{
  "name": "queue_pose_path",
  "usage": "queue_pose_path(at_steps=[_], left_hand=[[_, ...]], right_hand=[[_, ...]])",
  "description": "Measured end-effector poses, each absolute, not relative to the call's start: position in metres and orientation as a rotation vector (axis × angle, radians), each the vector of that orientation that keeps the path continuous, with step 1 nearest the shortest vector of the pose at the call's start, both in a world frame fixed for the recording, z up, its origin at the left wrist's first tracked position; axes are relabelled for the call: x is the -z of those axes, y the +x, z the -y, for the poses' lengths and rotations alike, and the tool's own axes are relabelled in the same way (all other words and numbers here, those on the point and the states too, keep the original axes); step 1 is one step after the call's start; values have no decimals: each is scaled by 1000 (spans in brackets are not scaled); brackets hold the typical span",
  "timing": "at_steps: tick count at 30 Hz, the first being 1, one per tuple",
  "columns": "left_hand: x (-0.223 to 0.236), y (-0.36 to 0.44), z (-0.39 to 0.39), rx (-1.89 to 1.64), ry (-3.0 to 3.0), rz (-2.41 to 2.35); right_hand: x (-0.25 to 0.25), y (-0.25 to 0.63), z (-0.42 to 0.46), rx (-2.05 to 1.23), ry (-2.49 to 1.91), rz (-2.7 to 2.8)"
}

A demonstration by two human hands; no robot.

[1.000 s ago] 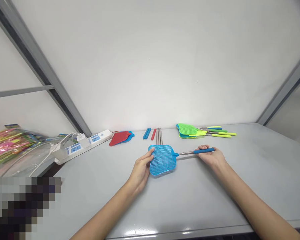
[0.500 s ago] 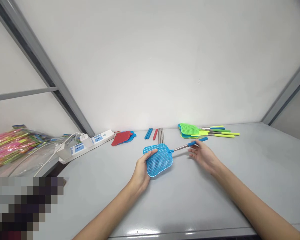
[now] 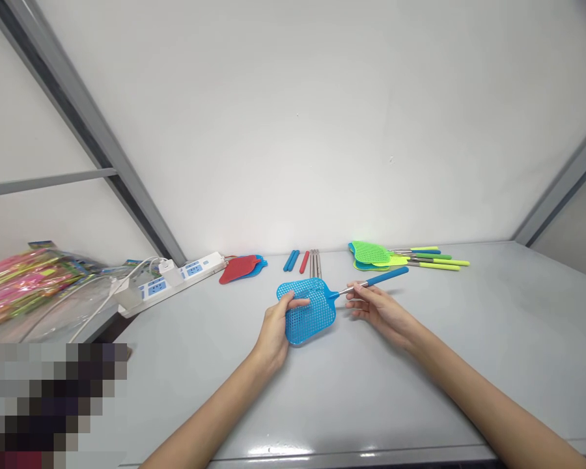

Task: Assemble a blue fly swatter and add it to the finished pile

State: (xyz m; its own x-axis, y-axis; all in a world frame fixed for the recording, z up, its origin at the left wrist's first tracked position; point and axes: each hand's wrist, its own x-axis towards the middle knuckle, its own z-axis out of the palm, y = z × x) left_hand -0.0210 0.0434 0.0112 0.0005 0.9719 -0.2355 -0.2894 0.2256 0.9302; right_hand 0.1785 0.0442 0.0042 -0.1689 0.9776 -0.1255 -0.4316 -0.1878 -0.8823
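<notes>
A blue fly swatter (image 3: 317,316) with a mesh head, a metal rod and a blue grip is held above the table. My left hand (image 3: 276,326) is closed on the left edge of its head, the thumb and a finger lying over the mesh. With thumb and fingertips, my right hand (image 3: 378,312) pinches the metal rod between the head and the grip. Just behind the swatter lie several metal rods (image 3: 315,264), partly covered by its head. Beside them are a red handle grip (image 3: 305,262) and blue handle grips (image 3: 292,260).
At the back right, fly swatters with a green head (image 3: 371,253) on top lie stacked. Red and blue swatter heads (image 3: 239,268) rest at the back left. A white power strip (image 3: 176,284) with plugs and cables runs along the left, near plastic-wrapped colourful goods (image 3: 24,286). A wall stands behind.
My right hand has slid left from the blue grip to the metal rod. The left hand keeps hold of the swatter head, its fingers slightly shifted; the head is tilted a little differently.
</notes>
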Motion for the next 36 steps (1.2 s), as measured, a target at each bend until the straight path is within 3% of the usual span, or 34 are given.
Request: queue_pose_path(at_steps=[11, 36], left_hand=[[-17, -16, -40, -1204, 968, -965], [-18, -17, -34, -1283, 1731, -1168]], right_hand=[[-5, 182, -46, -1527, -924, 925], [-5, 170, -40, -1398, -949, 977]])
